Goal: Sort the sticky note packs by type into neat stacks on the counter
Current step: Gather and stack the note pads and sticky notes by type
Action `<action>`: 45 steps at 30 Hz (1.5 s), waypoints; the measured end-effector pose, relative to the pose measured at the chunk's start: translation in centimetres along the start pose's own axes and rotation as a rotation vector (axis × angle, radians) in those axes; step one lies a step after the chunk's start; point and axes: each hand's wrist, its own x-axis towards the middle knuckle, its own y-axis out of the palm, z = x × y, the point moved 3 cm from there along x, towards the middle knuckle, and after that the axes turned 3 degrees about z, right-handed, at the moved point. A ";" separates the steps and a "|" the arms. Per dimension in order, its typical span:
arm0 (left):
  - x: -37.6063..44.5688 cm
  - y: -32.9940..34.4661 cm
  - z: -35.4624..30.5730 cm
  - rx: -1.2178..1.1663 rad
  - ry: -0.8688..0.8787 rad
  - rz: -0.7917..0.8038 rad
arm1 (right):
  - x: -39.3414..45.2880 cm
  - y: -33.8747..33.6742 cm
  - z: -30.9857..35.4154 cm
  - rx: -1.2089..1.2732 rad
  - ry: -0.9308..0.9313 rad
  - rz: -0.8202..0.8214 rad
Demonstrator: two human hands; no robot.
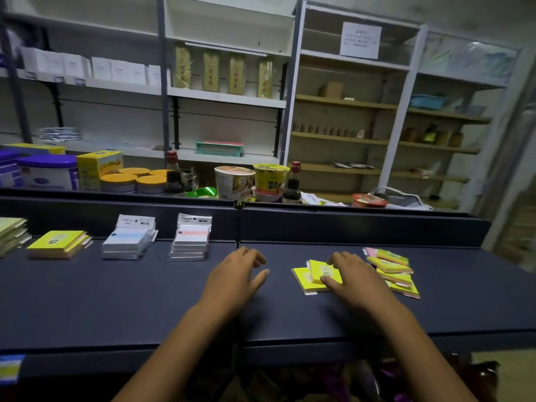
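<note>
On the dark counter (116, 300) stand sorted stacks: a yellow pack stack (56, 245) at left, a blue-banded clear-wrapped stack (129, 240), and a pink-banded stack (191, 242). Two yellow sticky note packs (311, 275) lie overlapping at centre right. My right hand (352, 275) rests on the upper one, thumb and fingers pinching its edges. A loose heap of yellow and pink packs (396, 272) lies just right of that hand. My left hand (236, 274) hovers over bare counter, fingers apart, holding nothing.
More yellow-green packs (11, 235) sit at the far left edge. A raised ledge behind the counter carries cup noodles (235, 182), bottles, tins and boxes. Shelving fills the background. The counter's front edge runs below my forearms.
</note>
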 end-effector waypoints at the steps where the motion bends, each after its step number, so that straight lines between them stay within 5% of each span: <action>1: 0.2 0.4 -0.5 -0.007 -0.001 0.002 | 0.0 -0.2 -0.8 -0.006 0.003 0.004; 19: 5.7 10.5 -3.0 -0.101 -0.263 -0.141 | 7.0 2.9 -9.2 0.114 -0.230 0.275; 27: 5.8 10.4 -2.1 -0.076 -0.222 -0.155 | 9.0 4.3 -9.4 0.223 -0.249 0.374; 35: 5.8 10.7 -1.8 -0.125 -0.209 -0.095 | 9.9 3.8 -11.1 1.001 -0.175 0.101; 45: 5.9 11.6 -2.0 -0.074 -0.204 0.183 | 11.0 5.4 -11.7 1.347 -0.126 -0.153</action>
